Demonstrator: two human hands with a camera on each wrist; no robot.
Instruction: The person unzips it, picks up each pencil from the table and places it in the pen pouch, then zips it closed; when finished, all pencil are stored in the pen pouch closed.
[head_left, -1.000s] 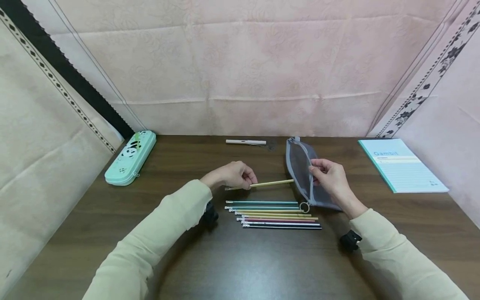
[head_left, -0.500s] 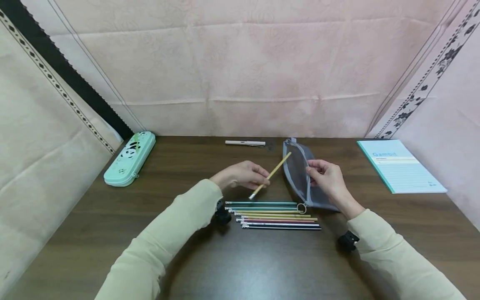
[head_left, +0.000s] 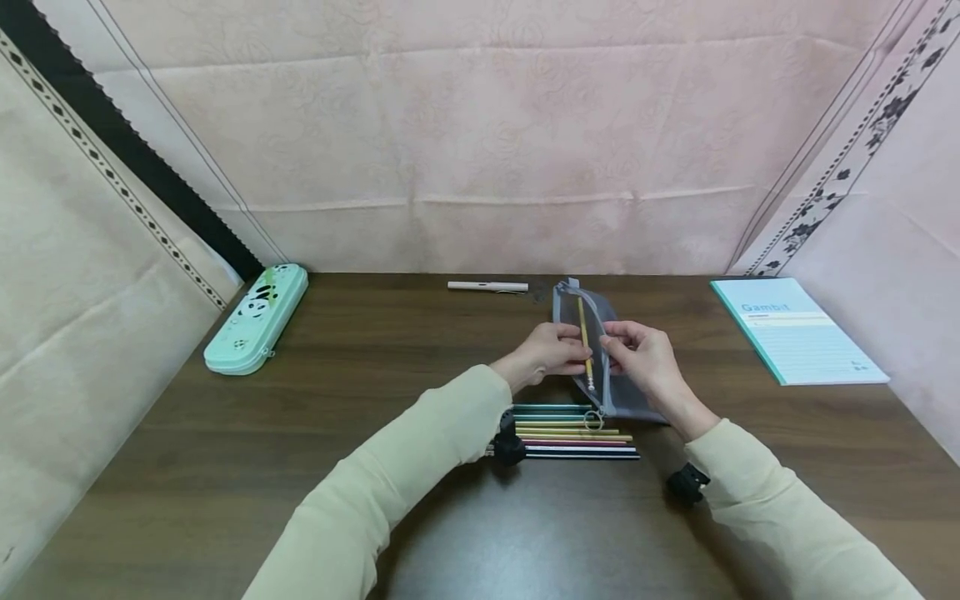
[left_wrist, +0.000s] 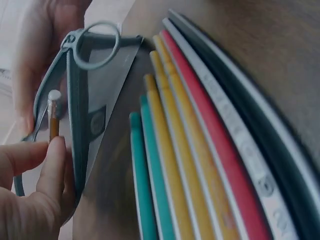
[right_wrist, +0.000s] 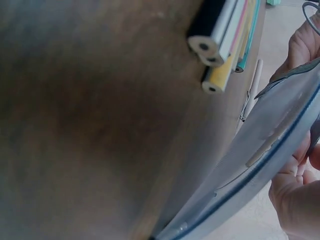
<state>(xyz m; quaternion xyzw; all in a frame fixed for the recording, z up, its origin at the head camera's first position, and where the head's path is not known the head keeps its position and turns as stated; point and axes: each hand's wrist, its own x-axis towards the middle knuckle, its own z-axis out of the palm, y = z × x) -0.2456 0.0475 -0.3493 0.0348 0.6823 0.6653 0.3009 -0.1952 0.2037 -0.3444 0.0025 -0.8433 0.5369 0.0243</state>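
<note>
My left hand (head_left: 551, 350) pinches a yellow pencil (head_left: 582, 321) at the open mouth of a grey-blue zip pouch (head_left: 633, 398). The pencil lies lengthwise along the opening; its white eraser end (left_wrist: 55, 95) points toward the zip-pull ring in the left wrist view. With thumb and fingers, my right hand (head_left: 647, 362) grips the pouch's near zip edge and holds it apart from the far edge. Through the sheer side of the pouch, the pencil shows faintly in the right wrist view. Just in front lies a row of several pencils (head_left: 573, 431), teal, gold, red, white and black, partly behind my left wrist.
A mint pencil case (head_left: 257, 321) with panda pictures stands at the back left. Near the table's back edge lies a white pen (head_left: 487, 286). At the right is a pale blue notepad (head_left: 798, 332). Cloth hangs behind the table (head_left: 187, 467) and at both sides.
My left hand has moved right, turning the yellow pencil from roughly level to lengthwise along the pouch mouth. My right hand keeps its grip on the edge; the opening looks narrower.
</note>
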